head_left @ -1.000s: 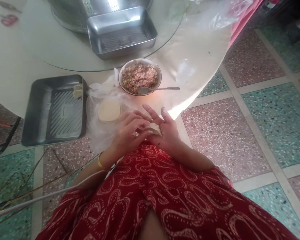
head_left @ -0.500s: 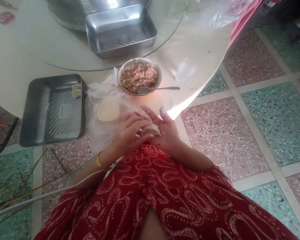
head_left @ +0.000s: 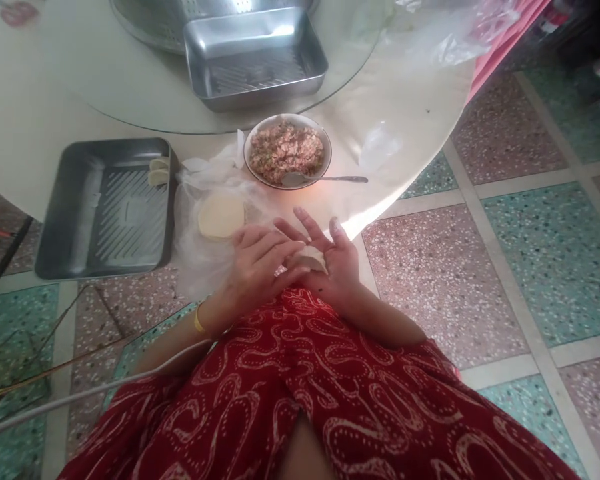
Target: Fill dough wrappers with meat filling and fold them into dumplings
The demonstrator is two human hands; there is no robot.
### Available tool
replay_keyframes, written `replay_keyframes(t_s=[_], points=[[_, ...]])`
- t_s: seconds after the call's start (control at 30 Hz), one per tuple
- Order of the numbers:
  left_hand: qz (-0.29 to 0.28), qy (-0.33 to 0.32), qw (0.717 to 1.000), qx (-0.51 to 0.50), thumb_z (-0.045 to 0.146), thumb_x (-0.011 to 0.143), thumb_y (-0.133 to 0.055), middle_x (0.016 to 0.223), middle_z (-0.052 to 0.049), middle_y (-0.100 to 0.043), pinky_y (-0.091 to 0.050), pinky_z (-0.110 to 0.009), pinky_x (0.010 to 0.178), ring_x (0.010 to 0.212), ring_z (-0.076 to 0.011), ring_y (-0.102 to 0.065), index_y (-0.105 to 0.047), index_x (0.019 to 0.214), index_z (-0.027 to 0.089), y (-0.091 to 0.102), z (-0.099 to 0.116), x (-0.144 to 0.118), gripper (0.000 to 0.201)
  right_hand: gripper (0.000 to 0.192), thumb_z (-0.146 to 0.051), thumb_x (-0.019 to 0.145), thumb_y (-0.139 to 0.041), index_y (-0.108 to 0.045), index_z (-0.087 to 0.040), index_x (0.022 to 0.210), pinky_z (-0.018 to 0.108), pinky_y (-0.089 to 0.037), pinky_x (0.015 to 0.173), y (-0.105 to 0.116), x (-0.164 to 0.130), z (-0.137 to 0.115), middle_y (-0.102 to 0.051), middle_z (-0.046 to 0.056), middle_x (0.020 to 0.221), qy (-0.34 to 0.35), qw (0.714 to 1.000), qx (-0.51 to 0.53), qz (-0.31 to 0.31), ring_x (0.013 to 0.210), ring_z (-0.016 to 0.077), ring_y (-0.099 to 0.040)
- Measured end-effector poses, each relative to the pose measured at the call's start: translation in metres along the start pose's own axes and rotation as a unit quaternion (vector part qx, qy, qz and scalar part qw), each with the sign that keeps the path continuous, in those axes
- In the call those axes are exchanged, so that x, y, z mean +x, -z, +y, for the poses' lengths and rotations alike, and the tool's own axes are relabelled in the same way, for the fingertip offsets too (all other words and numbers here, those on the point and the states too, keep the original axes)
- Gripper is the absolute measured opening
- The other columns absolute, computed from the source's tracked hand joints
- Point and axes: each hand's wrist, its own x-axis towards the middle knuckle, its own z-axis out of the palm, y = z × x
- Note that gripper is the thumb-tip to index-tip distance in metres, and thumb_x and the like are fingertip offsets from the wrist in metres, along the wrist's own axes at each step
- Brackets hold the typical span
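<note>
A small folded dumpling (head_left: 313, 258) lies in the palm of my right hand (head_left: 334, 267), whose fingers are spread. My left hand (head_left: 257, 263) pinches the dumpling's near edge from the left. Both hands hover just above my lap in a red patterned dress (head_left: 310, 387), at the table's near edge. A stack of round dough wrappers (head_left: 221, 216) lies on a clear plastic bag (head_left: 200, 247) just beyond my left hand. Farther back stands a bowl of minced filling (head_left: 287, 151) with a metal spoon (head_left: 325, 179) resting in it.
A steel tray (head_left: 70, 220) at the left holds two finished dumplings (head_left: 158, 171) in its far right corner. A second steel tray (head_left: 255, 57) and a large metal colander (head_left: 150, 20) sit on the glass turntable (head_left: 105, 87). Tiled floor lies to the right.
My hands keep pressing the dumpling; its pale folded edge shows more now. The view shifted slightly, so everything sits a little to the right.
</note>
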Motion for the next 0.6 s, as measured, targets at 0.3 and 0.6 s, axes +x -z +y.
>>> replay_keyframes(t_s=[0.3,0.6], points=[[0.022,0.012,0.999,0.024,0.022,0.092,-0.065,0.080,0.003,-0.070,-0.042,-0.038,0.068,0.076,-0.0172,-0.058,-0.060,0.087,0.025,-0.0023,0.0032,-0.0057,0.008,0.051,-0.057,0.097,-0.029,-0.062,-0.030,0.125,0.040,-0.058,0.095,0.0039,0.0045,0.0073,-0.074,0.004,0.121,0.022,0.999,0.029,0.010,0.109,0.0192,-0.068],[0.030,-0.008,0.998,0.056,0.029,0.092,-0.067,0.080,0.002,-0.070,-0.045,-0.036,0.068,0.075,-0.0173,-0.059,-0.063,0.094,0.025,0.0009,0.0032,-0.0065,0.006,0.052,-0.060,0.094,-0.033,-0.058,-0.031,0.129,0.044,-0.059,0.091,0.0058,0.0028,0.0081,-0.068,0.005,0.135,0.029,0.999,-0.023,0.003,0.117,0.0216,-0.065]])
